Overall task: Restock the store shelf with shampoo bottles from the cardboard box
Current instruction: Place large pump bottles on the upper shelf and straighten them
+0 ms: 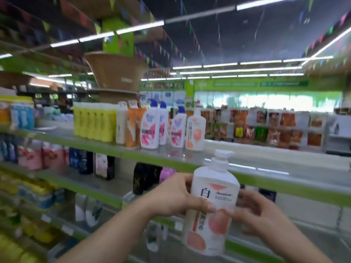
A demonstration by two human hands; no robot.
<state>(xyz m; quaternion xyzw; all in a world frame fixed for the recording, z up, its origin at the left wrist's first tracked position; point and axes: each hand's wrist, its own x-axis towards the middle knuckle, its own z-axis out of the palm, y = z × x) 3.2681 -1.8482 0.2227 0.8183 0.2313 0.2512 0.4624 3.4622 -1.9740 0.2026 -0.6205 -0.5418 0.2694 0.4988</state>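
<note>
Far left of top shelf: blurred blue and orange packs stand at the edge of the picture.
Yellow bottles: a tight row on the top shelf, left of the middle.
Cream bottle: upright, just beside the yellow row on its right.
Orange bottles: two of them, touching the cream one.
White bottles with blue pumps: three, with pink labels, standing near each other on the same shelf.
Peach-label bottle on shelf: the last one on the right of this group, upright, near the front edge.
Brown basket: it sits high above the yellow row, on a top board.
Lower shelves: pink, dark blue and black bottles, all blurred; further details I cannot tell.
Left hand: it grips the left side of the held bottle, thumb lying across the front label, fingers behind.
Shampoo bottle in hands: white with a pump top and peach shapes on the label, tilted a little to the right, held in the air in front of the top shelf edge and lower than it.
Right hand: it touches the right side of the bottle with the fingertips, fingers bent, palm not closed around it.
Far aisle: red and orange packets hang in rows behind, on the right.
</note>
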